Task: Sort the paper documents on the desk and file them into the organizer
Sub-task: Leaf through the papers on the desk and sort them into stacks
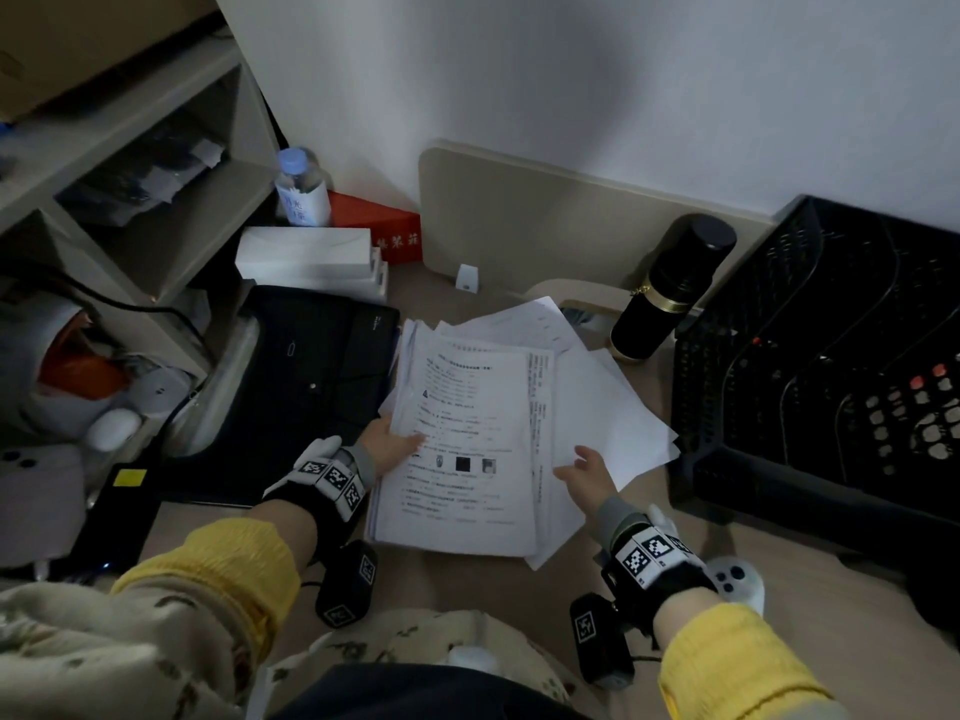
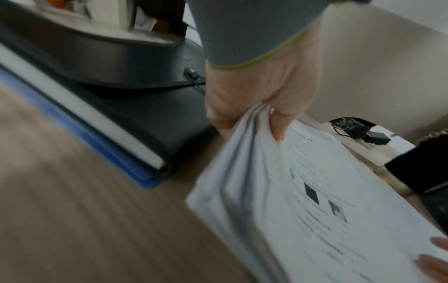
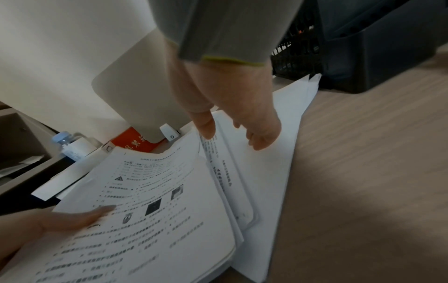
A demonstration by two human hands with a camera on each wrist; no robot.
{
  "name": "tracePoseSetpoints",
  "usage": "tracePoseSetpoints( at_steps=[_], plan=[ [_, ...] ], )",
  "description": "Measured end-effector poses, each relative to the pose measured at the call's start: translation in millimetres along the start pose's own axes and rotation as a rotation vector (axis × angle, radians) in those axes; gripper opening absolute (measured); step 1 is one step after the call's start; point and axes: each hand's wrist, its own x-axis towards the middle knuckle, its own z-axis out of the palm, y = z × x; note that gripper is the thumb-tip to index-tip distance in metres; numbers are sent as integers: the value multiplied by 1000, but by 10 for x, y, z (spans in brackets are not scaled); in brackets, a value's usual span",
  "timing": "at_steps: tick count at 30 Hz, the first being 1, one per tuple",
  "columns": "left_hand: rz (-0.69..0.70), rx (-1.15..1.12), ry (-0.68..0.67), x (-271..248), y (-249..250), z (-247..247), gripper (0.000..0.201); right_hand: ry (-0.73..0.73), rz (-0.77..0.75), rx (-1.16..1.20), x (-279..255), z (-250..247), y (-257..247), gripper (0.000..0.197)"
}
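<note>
A thick stack of printed sheets lies on the desk, its left side lifted. My left hand grips that left edge, thumb on top and fingers underneath; in the left wrist view the hand pinches the stack. Loose blank sheets fan out to the right under the stack. My right hand hovers just over them with relaxed fingers, holding nothing; the right wrist view shows the hand above those sheets. The black mesh organizer stands at the right.
A black folder lies left of the papers. Behind are white boxes, a water bottle, a red box and a black flask. Shelves stand at far left. A white controller sits by my right wrist.
</note>
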Motion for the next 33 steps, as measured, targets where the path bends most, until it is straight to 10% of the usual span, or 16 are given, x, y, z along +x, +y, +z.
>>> tracePoseSetpoints(
  at_steps=[15,27,33],
  plan=[
    [-59,-136,-2,38,-32,-8,48,-140,105,-235,-10,117,-18,32],
    [-11,-200,-12,-26,105,-13,53,328,157,-497,11,-461,127,41],
    [31,-189,14,-112,141,83,47,327,79,-288,-49,-531,290,35]
  ],
)
